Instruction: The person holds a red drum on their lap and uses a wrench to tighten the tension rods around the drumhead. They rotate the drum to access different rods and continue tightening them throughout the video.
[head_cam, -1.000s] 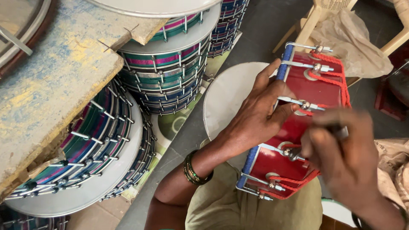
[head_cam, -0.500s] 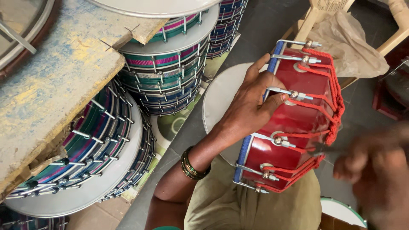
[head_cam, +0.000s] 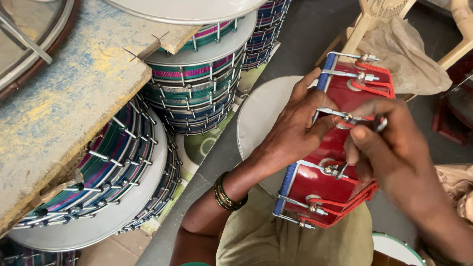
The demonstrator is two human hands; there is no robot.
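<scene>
Right hand (head_cam: 394, 148) back pinching tool, left hand (head_cam: 295, 130) gripping red drum (head_cam: 320, 182)

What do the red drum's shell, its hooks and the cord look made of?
Drum shell: glossy red, likely lacquered wood or plastic, since it reflects light. Hooks: bright silver metal, apparently plated. Cord: red braided fibre, matte with a woven texture. Left hand steadies the drum.
</scene>
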